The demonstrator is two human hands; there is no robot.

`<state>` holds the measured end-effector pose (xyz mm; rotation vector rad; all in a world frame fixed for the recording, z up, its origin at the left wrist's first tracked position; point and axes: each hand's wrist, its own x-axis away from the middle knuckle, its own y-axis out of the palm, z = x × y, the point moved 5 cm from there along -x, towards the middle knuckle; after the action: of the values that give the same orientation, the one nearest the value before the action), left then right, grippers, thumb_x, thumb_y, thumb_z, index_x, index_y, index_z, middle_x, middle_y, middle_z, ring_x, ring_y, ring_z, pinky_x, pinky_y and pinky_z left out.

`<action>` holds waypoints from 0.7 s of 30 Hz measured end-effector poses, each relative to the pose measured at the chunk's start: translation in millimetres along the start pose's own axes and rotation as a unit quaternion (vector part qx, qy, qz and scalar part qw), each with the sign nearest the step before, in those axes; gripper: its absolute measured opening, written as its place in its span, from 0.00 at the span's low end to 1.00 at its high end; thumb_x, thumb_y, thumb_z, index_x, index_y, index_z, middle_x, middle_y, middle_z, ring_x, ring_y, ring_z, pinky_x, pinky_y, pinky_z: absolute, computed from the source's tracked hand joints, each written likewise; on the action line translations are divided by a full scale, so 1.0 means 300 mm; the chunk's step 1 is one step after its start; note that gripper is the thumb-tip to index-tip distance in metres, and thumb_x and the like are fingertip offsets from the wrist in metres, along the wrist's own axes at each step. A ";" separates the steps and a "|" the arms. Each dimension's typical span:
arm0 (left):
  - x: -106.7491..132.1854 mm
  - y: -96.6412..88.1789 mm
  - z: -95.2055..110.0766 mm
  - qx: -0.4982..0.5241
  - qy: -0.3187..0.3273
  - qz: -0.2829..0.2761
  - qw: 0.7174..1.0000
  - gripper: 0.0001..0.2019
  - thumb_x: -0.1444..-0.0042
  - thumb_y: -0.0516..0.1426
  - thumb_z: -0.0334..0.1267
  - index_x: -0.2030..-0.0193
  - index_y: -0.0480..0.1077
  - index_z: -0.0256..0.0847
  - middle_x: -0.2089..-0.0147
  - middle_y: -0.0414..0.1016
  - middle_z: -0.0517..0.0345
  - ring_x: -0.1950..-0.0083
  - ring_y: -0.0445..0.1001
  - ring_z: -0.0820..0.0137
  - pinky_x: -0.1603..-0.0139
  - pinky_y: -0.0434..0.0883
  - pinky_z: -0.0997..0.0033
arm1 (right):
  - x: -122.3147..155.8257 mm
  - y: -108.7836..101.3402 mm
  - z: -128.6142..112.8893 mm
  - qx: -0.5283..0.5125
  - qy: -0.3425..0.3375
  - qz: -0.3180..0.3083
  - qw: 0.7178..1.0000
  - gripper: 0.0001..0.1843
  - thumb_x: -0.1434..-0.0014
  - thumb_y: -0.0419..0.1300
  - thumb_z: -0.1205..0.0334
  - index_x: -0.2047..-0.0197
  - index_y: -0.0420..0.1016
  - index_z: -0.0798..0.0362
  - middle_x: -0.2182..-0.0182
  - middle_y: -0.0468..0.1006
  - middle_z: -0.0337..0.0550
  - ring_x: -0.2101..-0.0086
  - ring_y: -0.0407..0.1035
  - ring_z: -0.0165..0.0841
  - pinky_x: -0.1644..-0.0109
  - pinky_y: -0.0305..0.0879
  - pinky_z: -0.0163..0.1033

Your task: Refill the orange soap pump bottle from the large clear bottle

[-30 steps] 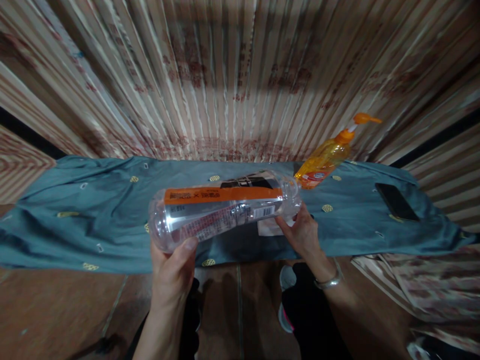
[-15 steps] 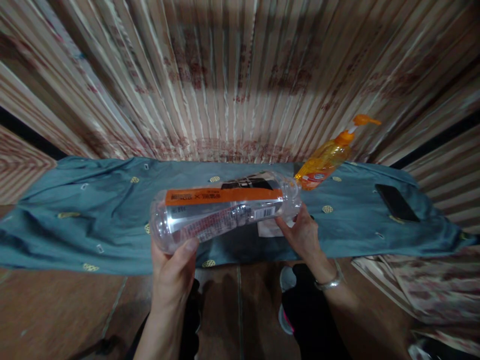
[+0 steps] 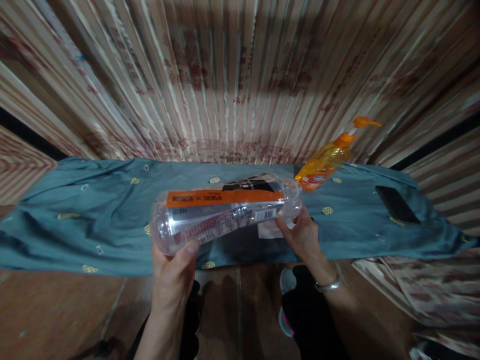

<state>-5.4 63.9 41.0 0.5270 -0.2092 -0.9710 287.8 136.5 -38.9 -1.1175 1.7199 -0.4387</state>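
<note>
Between my hands a large clear plastic bottle (image 3: 225, 212) lies on its side in the air, with an orange, silver and black label bearing print and a barcode. My left hand (image 3: 174, 267) is closed around its base end, thumb on the near side. My right hand (image 3: 302, 232), with a silver bracelet at the wrist, grips the neck end; some of its fingers are hidden behind the bottle. Beyond the neck stands a pump bottle (image 3: 324, 165) of yellow-orange liquid with an orange pump head.
A teal cloth with yellow prints (image 3: 105, 200) covers the narrow table. A black phone (image 3: 396, 204) lies on the right. A white paper-like piece (image 3: 272, 230) shows under the bottle. Pleated patterned curtains (image 3: 232, 85) hang behind the table; my feet stand on tiled floor below.
</note>
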 end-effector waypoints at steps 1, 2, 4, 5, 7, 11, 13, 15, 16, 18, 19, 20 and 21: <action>0.000 -0.001 -0.002 0.000 -0.003 -0.001 1.000 0.33 0.66 0.78 0.42 0.48 0.81 0.50 0.49 0.82 0.52 0.49 0.80 0.57 0.39 0.77 0.50 | 0.001 0.001 0.001 0.000 0.002 0.002 1.000 0.47 0.34 0.50 0.27 0.34 0.67 0.64 0.60 0.84 0.60 0.62 0.81 0.48 0.60 0.79 0.50; -0.001 -0.003 -0.003 0.001 0.000 -0.001 1.000 0.33 0.66 0.78 0.41 0.48 0.81 0.50 0.49 0.82 0.52 0.49 0.80 0.57 0.39 0.77 0.49 | 0.001 0.001 0.003 0.001 0.005 0.003 1.000 0.48 0.34 0.50 0.27 0.34 0.67 0.64 0.60 0.84 0.60 0.62 0.81 0.48 0.60 0.79 0.50; -0.001 -0.007 -0.006 0.004 0.007 -0.003 1.000 0.33 0.65 0.78 0.40 0.47 0.81 0.51 0.48 0.82 0.53 0.49 0.80 0.57 0.40 0.77 0.50 | 0.001 0.004 0.006 0.002 0.010 0.001 1.000 0.48 0.34 0.50 0.26 0.35 0.67 0.65 0.61 0.84 0.60 0.62 0.80 0.48 0.60 0.79 0.51; -0.001 -0.009 -0.007 0.005 0.011 -0.005 1.000 0.33 0.65 0.77 0.40 0.47 0.81 0.52 0.47 0.82 0.53 0.49 0.80 0.58 0.41 0.78 0.51 | 0.000 0.005 0.006 0.002 0.010 -0.001 1.000 0.48 0.34 0.50 0.26 0.35 0.67 0.64 0.61 0.84 0.60 0.62 0.80 0.48 0.60 0.79 0.51; -0.001 -0.011 -0.009 0.009 0.019 -0.007 1.000 0.33 0.64 0.77 0.39 0.46 0.81 0.53 0.46 0.82 0.54 0.49 0.81 0.59 0.42 0.79 0.55 | -0.001 0.006 0.005 0.000 0.010 -0.003 1.000 0.48 0.34 0.50 0.26 0.35 0.68 0.65 0.61 0.84 0.60 0.63 0.80 0.48 0.60 0.79 0.51; -0.002 -0.008 -0.009 0.007 0.011 -0.010 1.000 0.33 0.64 0.77 0.39 0.47 0.81 0.52 0.47 0.82 0.55 0.49 0.81 0.61 0.43 0.79 0.58 | -0.001 0.004 0.003 0.004 0.009 -0.002 1.000 0.47 0.33 0.50 0.27 0.34 0.67 0.65 0.60 0.84 0.61 0.63 0.81 0.48 0.60 0.79 0.50; -0.002 -0.004 -0.004 0.006 0.007 -0.013 1.000 0.32 0.64 0.77 0.40 0.48 0.81 0.52 0.49 0.83 0.54 0.51 0.81 0.61 0.42 0.79 0.56 | 0.000 0.003 0.003 0.006 0.008 -0.001 1.000 0.46 0.33 0.51 0.29 0.34 0.67 0.64 0.59 0.84 0.61 0.62 0.81 0.48 0.60 0.79 0.50; -0.001 -0.001 0.001 0.005 0.009 -0.019 1.000 0.31 0.64 0.77 0.40 0.48 0.81 0.51 0.49 0.83 0.54 0.51 0.81 0.60 0.42 0.79 0.53 | 0.002 0.004 0.002 0.007 0.006 -0.003 1.000 0.45 0.33 0.52 0.30 0.33 0.66 0.64 0.59 0.84 0.61 0.62 0.81 0.49 0.61 0.79 0.50; 0.000 0.000 0.003 0.004 0.009 -0.023 1.000 0.31 0.63 0.77 0.40 0.47 0.81 0.51 0.48 0.82 0.53 0.50 0.81 0.59 0.41 0.78 0.52 | 0.002 0.005 0.003 0.007 0.006 -0.003 1.000 0.45 0.33 0.52 0.30 0.33 0.66 0.64 0.58 0.84 0.61 0.62 0.81 0.49 0.61 0.79 0.51; 0.000 0.001 0.003 0.001 0.007 -0.028 1.000 0.31 0.62 0.77 0.40 0.47 0.81 0.52 0.47 0.82 0.53 0.47 0.81 0.57 0.40 0.78 0.51 | 0.003 0.007 0.004 0.007 0.004 -0.006 1.000 0.45 0.33 0.52 0.30 0.33 0.66 0.64 0.58 0.84 0.62 0.61 0.81 0.49 0.61 0.79 0.51; 0.000 0.000 0.002 0.001 0.008 -0.028 1.000 0.31 0.62 0.77 0.40 0.46 0.81 0.52 0.46 0.82 0.53 0.46 0.81 0.56 0.39 0.77 0.50 | 0.003 0.008 0.005 0.008 0.003 -0.006 1.000 0.45 0.33 0.52 0.30 0.33 0.65 0.65 0.58 0.84 0.62 0.61 0.81 0.49 0.61 0.79 0.51; 0.000 -0.002 0.000 0.000 0.008 -0.025 1.000 0.32 0.62 0.77 0.40 0.46 0.81 0.52 0.46 0.82 0.52 0.46 0.81 0.56 0.38 0.76 0.49 | 0.003 0.009 0.007 0.008 0.003 -0.005 1.000 0.45 0.33 0.52 0.30 0.33 0.65 0.65 0.58 0.84 0.62 0.61 0.81 0.49 0.60 0.79 0.51; -0.001 -0.003 -0.003 -0.001 0.007 -0.023 1.000 0.32 0.62 0.77 0.41 0.46 0.81 0.51 0.45 0.82 0.52 0.46 0.81 0.56 0.37 0.76 0.48 | 0.004 0.010 0.008 0.009 0.003 -0.003 1.000 0.46 0.33 0.51 0.30 0.33 0.66 0.65 0.58 0.84 0.62 0.61 0.81 0.49 0.60 0.79 0.51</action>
<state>-6.0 63.9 39.8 0.5382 -0.1839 -1.0114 288.4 137.5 -42.6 -1.1104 1.7148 -0.4600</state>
